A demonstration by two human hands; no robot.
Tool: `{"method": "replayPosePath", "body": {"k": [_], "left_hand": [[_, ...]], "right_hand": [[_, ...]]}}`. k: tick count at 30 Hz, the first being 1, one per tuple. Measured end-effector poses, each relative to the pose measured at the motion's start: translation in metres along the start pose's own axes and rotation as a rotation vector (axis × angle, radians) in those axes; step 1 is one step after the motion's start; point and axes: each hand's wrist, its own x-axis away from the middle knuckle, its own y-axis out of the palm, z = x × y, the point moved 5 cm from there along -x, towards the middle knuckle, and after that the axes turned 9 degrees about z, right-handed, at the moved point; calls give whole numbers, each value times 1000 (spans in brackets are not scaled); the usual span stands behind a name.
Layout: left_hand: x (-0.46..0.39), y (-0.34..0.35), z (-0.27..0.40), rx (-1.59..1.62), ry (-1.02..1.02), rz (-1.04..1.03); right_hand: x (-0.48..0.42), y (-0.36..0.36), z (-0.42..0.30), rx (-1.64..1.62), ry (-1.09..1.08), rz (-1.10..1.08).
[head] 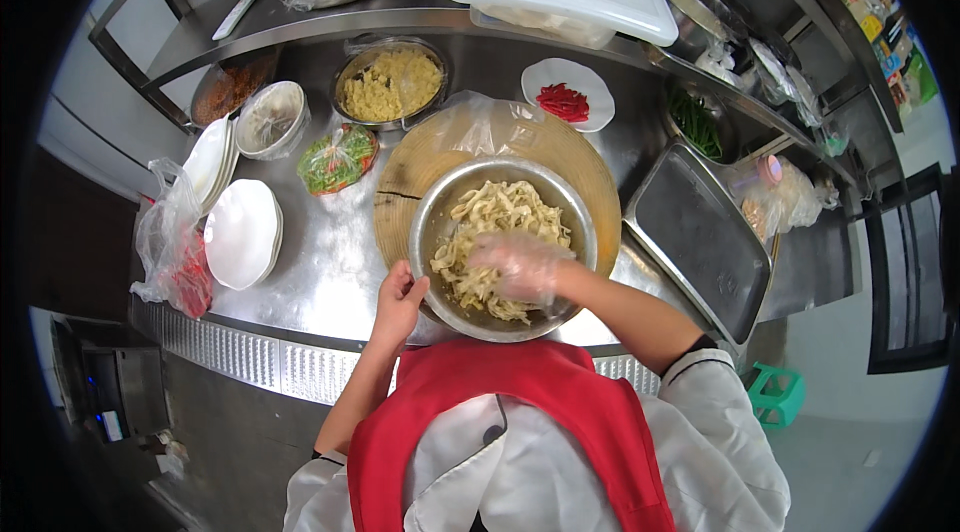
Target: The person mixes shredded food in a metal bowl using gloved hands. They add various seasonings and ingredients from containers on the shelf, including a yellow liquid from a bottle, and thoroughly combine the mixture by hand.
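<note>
A steel mixing bowl (504, 166) rests on a round wooden chopping block (405, 146), close to my red apron. Pale, seasoned strips of food (517, 206), perhaps shredded meat or tofu skin, fill much of it. My left hand (400, 301) is bare and grips the bowl's near-left rim, thumb on top. Inside the bowl, my right hand (521, 266) wears a clear plastic glove and lies among the strips. Motion blurs its fingers, so their grip on the food is unclear.
Behind the block stand a white plate (536, 74) of cut red peppers and a bowl of yellow minced food (394, 82). White plates (241, 232) are stacked left; a metal tray (697, 232) lies right. A steel shelf (442, 20) overhangs the back.
</note>
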Motion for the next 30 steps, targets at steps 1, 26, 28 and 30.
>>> {"method": "replayPosePath", "body": {"k": [1, 26, 28, 30], "left_hand": [[1, 0, -1, -5, 4, 6], [0, 2, 4, 19, -22, -34], [0, 1, 5, 12, -26, -24], [-2, 3, 9, -27, -24, -25]], "right_hand": [[11, -5, 8, 2, -76, 76], [-4, -29, -6, 335, 136, -234], [-21, -13, -21, 379, 81, -142], [-38, 1, -34, 436, 57, -135]]}}
